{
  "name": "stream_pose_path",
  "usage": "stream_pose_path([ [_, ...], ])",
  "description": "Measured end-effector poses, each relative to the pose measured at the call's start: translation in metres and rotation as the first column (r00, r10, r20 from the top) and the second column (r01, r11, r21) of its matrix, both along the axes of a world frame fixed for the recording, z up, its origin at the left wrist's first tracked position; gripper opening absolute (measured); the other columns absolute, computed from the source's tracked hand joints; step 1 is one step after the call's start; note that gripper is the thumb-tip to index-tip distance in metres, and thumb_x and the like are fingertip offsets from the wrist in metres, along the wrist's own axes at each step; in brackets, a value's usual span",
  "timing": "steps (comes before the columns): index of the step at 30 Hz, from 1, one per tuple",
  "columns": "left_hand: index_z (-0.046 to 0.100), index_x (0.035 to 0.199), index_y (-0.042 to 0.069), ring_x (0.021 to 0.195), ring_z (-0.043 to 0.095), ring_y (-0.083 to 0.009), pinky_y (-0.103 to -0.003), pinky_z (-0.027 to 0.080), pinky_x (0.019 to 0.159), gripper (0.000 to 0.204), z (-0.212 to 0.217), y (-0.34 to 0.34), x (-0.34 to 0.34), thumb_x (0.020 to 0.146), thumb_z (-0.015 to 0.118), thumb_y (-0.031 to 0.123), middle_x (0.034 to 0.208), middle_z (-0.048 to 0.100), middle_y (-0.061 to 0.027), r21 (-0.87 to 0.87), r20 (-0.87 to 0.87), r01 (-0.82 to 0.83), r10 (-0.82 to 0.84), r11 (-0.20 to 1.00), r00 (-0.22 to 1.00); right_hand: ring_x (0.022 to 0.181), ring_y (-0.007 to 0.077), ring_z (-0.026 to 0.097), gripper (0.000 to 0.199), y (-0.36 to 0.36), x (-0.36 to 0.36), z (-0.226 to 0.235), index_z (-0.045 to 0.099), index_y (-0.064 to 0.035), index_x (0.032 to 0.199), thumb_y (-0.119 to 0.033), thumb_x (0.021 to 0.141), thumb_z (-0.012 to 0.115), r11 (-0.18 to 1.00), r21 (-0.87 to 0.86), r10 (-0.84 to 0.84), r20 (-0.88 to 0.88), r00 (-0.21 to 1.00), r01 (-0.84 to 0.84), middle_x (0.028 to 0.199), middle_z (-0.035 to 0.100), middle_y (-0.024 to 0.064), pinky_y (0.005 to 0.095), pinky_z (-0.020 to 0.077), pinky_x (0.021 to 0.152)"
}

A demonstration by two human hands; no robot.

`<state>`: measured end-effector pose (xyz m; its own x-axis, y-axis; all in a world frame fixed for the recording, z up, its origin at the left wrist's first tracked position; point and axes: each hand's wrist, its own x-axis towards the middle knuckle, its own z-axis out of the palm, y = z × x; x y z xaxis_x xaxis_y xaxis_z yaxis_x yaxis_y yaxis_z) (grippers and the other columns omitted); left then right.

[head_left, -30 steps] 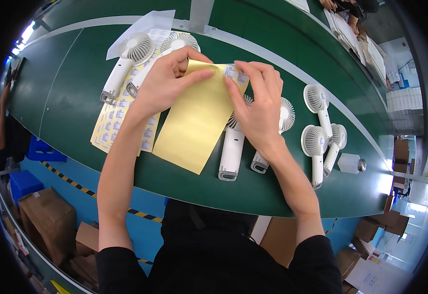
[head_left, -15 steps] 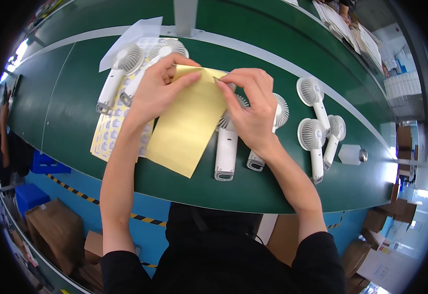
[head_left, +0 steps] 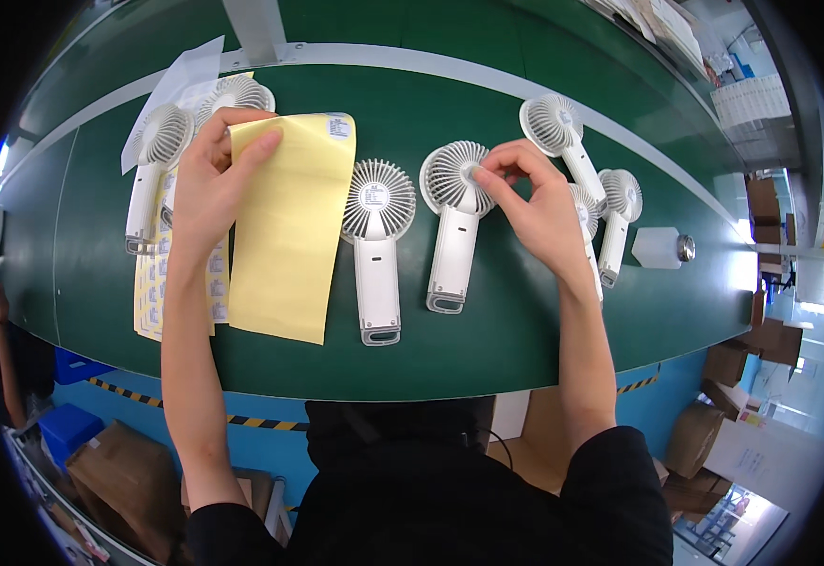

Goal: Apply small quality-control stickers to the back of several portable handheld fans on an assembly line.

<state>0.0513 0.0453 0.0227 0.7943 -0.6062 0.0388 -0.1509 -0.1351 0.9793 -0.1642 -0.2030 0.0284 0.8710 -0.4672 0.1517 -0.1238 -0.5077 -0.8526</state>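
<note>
My left hand (head_left: 212, 179) pinches the upper left edge of a yellow label backing sheet (head_left: 291, 236), holding it up off the table. One small printed label (head_left: 338, 127) remains visible at that sheet's top right corner. At the hub of a white handheld fan (head_left: 451, 250), my right hand (head_left: 533, 196) has thumb and forefinger closed on a small sticker (head_left: 475, 174), largely hidden by the fingertips. Between the sheet and that fan lies another handheld fan (head_left: 377, 278), a round printed label on its hub.
Two fans (head_left: 161, 141) lie at the left on sheets of labels (head_left: 151, 292), beside a translucent sheet (head_left: 174, 80). Several more fans (head_left: 555, 127) lie on the right, near a clear bottle with a metal cap (head_left: 659, 247). A metal post (head_left: 259, 33) stands at the back.
My right hand has moved right, away from the yellow sheet to the fan's hub. The left hand and sheet have shifted left in view, uncovering the two middle fans.
</note>
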Motion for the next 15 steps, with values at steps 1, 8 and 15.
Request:
stream_pose_path([
  [1,0.063,0.113,0.005,0.074,0.067,-0.0069,-0.019,0.050,0.063,0.025,-0.0010,0.0003,0.0003,0.095,0.071,0.020,0.089,0.071,-0.0046,0.007,-0.001,0.011,-0.011,1.000,1.000,0.081,0.0131,0.055,0.014,-0.0012,0.0001,-0.0009,0.066,0.0009,0.093,-0.010,0.089,0.073,1.000,-0.001,0.009,-0.010,1.000,-0.009,0.091,0.062,0.0043,0.0266,0.0471,0.076],
  [8,0.063,0.114,0.004,0.077,0.066,-0.0066,-0.020,0.050,0.066,0.025,-0.0064,0.0019,0.0055,0.095,0.071,0.019,0.092,0.071,-0.0046,-0.047,-0.014,0.033,-0.033,0.998,0.999,0.077,0.0153,0.057,0.016,-0.0049,0.0012,-0.0042,0.066,0.0015,0.091,-0.013,0.089,0.073,0.998,-0.051,0.031,0.017,0.999,-0.031,0.091,0.063,0.0060,0.0281,0.0475,0.072],
  [15,0.063,0.114,0.003,0.077,0.066,-0.0066,-0.020,0.050,0.067,0.026,-0.0064,0.0031,0.0057,0.095,0.071,0.019,0.092,0.071,-0.0046,-0.020,0.006,0.029,-0.029,0.999,1.000,0.078,0.0170,0.060,0.014,-0.0057,0.0016,-0.0089,0.067,0.0006,0.090,-0.013,0.089,0.073,0.995,-0.087,0.050,0.038,0.998,-0.047,0.093,0.064,0.0066,0.0299,0.0485,0.071],
])
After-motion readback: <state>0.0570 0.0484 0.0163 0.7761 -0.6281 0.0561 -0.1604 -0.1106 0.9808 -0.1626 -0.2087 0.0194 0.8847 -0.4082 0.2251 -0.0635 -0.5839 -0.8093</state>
